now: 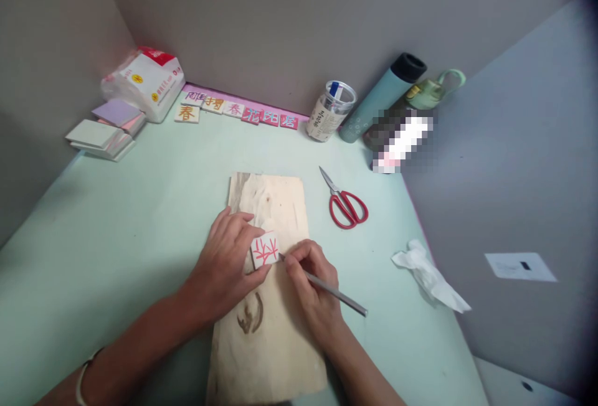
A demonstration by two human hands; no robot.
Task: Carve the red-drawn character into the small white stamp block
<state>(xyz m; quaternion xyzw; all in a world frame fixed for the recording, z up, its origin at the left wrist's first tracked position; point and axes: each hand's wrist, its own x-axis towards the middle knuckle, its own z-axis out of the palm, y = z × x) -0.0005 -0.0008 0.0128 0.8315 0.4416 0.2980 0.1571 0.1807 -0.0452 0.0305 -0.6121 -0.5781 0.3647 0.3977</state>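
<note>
Tile [265, 251], pale w/ red strokes on its face, lies near mid-frame on your wooden board [286, 202]. Yr L hand [228, 250] reaches in from lower left; its grip pinches the tile btwn fingertips on the far edge & thumb on the near one. Yr R hand [316, 281], just right of it, has its grip pressed together round a slim grey tool [342, 297], held pen-style. Tip is at the tile's right edge; can't tell if it's touching or just off, & too small to say blade or nib.

Step in hand, I'd judge: working the marked face w/ the tool, fine detail. Next move prob. calls for a firm L pinch, thumb out of the tip's path, & short, light strokes along the red lines w/ the R; turn the tile if the angle's awkward.

Elsewhere on your bench [154, 207]: red-handled scissors [344, 207] right of the board, well clear of yr R hand; crumpled tissue [430, 278] farther out, right side of frame. Lettered tiles [251, 116] line the back, top centre; stacked blanks [99, 134] sit upper left, clear jar [324, 121] upper right of centre.
</note>
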